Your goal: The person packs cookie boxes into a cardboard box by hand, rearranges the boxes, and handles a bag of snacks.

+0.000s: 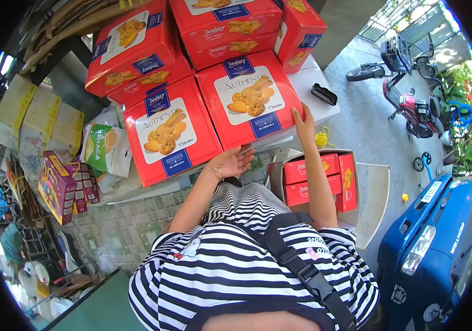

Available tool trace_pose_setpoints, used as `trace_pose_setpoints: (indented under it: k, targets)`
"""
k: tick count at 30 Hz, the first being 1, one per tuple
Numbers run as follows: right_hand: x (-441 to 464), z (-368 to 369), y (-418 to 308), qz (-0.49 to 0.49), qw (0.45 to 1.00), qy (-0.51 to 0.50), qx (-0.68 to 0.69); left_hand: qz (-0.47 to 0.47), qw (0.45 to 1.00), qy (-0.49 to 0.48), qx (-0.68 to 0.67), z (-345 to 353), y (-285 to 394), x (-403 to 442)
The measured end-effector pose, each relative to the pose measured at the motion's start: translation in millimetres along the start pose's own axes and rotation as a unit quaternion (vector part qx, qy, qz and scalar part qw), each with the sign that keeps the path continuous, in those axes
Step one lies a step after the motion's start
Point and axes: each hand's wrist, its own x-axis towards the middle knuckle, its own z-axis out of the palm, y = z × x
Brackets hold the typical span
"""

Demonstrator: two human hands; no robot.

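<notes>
A red Desbory cookie box lies on the table in front of me, its printed face up. My right hand grips its right edge, the thumb on the top face and the fingers along the side. My left hand is below the front edge of that box, palm turned up and fingers apart, holding nothing. Whether its fingertips touch the box is unclear. A second red cookie box lies against it on the left. More red boxes are stacked behind, some tilted.
An open carton with several red boxes stands below the table at right. A black object lies on the white table surface. Purple boxes and a green packet are at left. A blue vehicle and a bicycle stand at right.
</notes>
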Motion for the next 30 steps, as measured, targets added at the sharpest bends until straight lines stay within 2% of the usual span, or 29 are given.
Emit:
trace_pose_setpoints:
  k: [5, 14, 21, 30]
  targets:
    - [-1.1, 5.7, 11.2, -0.019, 0.998, 0.014, 0.061, 0.002, 1.000, 0.012, -0.004, -0.7, -0.4, 1.2]
    - [-6.9, 5.1, 5.7, -0.020, 0.996, 0.019, 0.090, 0.007, 1.000, 0.004, -0.013, -1.5, 0.2, 2.5]
    - [-4.1, 7.9, 16.9, -0.025, 0.996, 0.027, 0.083, -0.021, 0.999, 0.016, -0.047, 0.8, 2.6, 2.1]
    - [-11.8, 4.8, 13.2, -0.028, 0.996, 0.045, 0.076, -0.012, 0.998, 0.043, -0.042, 5.2, 2.7, 1.8]
